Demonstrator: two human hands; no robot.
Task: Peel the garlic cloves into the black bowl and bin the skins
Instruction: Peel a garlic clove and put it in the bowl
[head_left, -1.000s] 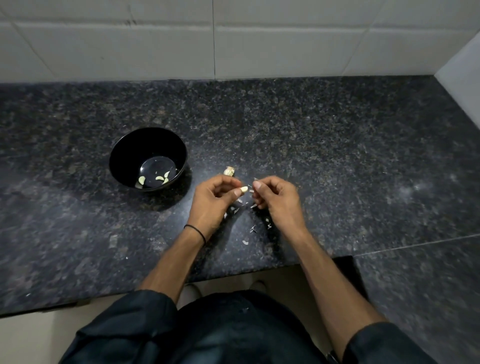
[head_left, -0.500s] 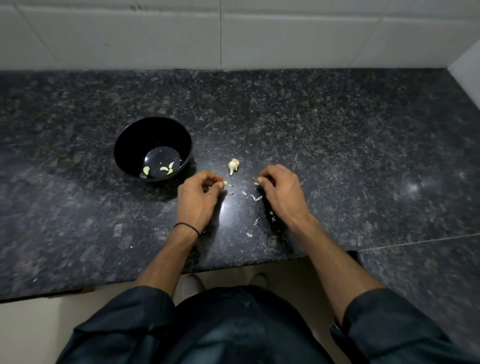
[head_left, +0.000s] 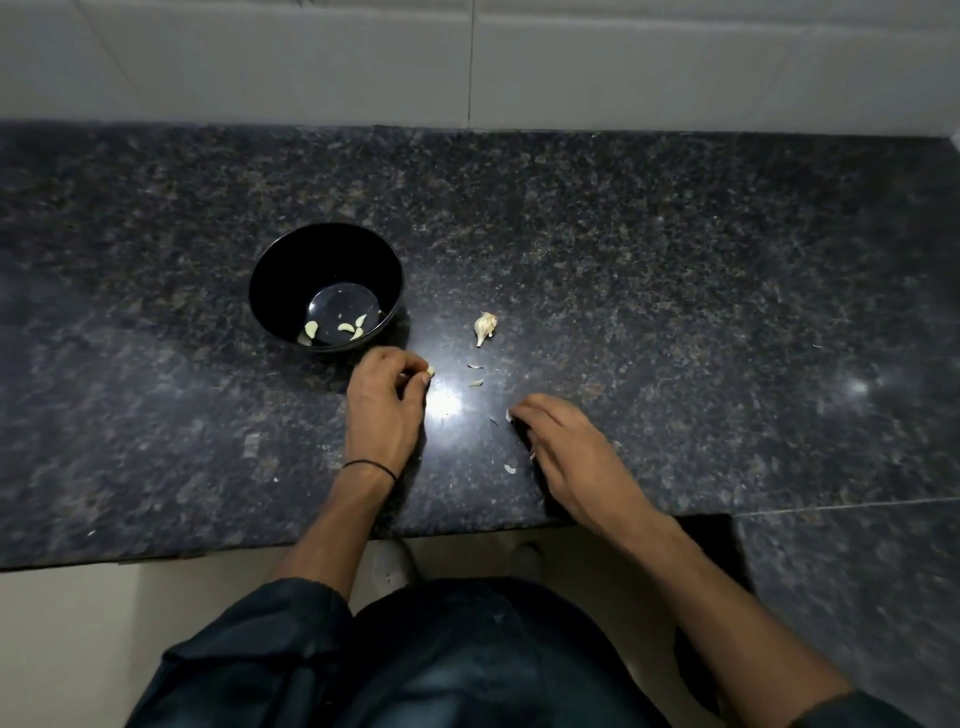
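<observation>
While the left hand (head_left: 382, 410) sits just beside the bowl (head_left: 280, 283), its fingers (head_left: 402, 364) are curled in and pinch one clove (head_left: 430, 371) at the tips, low over the surface (head_left: 675, 312). Clove is small, cream, smooth; can't tell if any skin is left on it. Bowl is black, round, upright, with a few peeled cloves (head_left: 345, 327) on its bottom. Garlic piece (head_left: 484, 326), papery with a pointed tail, lies right of the bowl, apart from both hands. Right hand (head_left: 566, 457) is palm down near the front edge, fingers bent, tips at a white skin scrap (head_left: 509, 414); can't tell if it grips it. More skins (head_left: 475, 383) are scattered between the hands.

A second ago both hands met over the clove; now they are apart. Since half a second ago the left hand is a bit nearer the bowl and the right hand is drawn back toward the edge; bowl and garlic piece unmoved.

Surface is dark speckled stone, glossy, with light glare between the hands and a seam at right. Pale tiled wall (head_left: 467, 62) behind. Black wristband (head_left: 371, 465) on the left wrist; pale floor (head_left: 78, 649) and shoes (head_left: 392, 569) below the edge.
</observation>
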